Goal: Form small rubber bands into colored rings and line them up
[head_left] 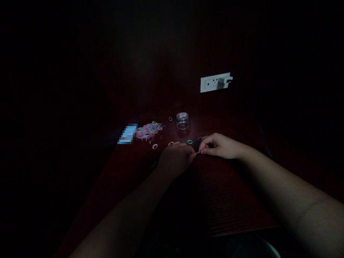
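Note:
My left hand [176,157] is closed, its fingertips pinching one end of a thin pale band [197,153]. At the other end of the band my right hand [219,146] pinches it between thumb and fingers. What kind of band it is stays too small to tell; it looks like a small hair tie. Just beyond the hands lie a green ring-shaped hair tie [190,142] and a purple one [200,138]. A yellow hair tie [171,143] is partly hidden behind my left hand. Further left a pink hair tie [154,146] rests flat on the table.
A clear lidded jar [182,122] stands behind the hands on the dark red table [233,193]. To its left are a purple ring [170,119], a heap of colourful thin strands and bands [149,130], and a blurred bright rectangle [128,134]. A wall socket [215,82] holds a plug.

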Tool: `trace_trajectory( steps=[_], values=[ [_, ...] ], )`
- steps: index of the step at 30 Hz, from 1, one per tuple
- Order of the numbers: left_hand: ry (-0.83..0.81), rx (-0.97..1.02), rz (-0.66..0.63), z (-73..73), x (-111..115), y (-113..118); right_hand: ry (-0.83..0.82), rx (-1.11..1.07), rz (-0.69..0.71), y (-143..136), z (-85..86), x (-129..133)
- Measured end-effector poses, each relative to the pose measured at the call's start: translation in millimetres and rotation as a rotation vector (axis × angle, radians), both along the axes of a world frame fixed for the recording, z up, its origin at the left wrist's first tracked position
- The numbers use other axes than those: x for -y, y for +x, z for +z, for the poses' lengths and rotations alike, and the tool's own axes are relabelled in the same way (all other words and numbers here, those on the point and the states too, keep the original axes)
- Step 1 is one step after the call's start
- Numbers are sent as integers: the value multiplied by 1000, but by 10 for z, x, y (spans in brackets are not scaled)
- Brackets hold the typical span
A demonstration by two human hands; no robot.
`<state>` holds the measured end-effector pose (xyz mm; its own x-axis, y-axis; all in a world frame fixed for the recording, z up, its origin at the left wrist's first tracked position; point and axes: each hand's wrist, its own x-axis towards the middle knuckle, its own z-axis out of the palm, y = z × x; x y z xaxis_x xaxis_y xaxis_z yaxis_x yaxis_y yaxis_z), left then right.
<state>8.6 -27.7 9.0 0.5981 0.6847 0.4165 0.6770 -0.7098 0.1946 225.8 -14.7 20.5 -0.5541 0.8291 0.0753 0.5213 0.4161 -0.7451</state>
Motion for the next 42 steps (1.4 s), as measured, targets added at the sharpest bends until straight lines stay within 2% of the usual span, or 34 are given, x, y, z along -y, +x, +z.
trace_trajectory(
  steps=[3,5,7,10,18,28,31,36,42],
  values=[
    [12,34,4,-4,-17,-24,52,62,-72,169,21,-55],
    [12,53,28,5,-35,-67,73,155,-182,326,36,-104],
    [10,64,56,18,-59,-127,8,270,-268,468,37,-150],
    [6,77,89,31,-105,-224,-30,370,-280,583,10,-196],
    [-54,108,194,45,-215,-387,-42,394,-319,619,-29,-209],
    [-107,141,341,82,-322,-608,10,392,-383,613,39,-162],
    [-120,156,385,88,-361,-697,-10,380,-328,580,27,-164],
    [-152,140,538,71,-482,-876,-51,395,-316,564,-25,-191],
    [-206,90,720,-41,-658,-1119,-39,406,-309,598,-41,-214]
  ],
)
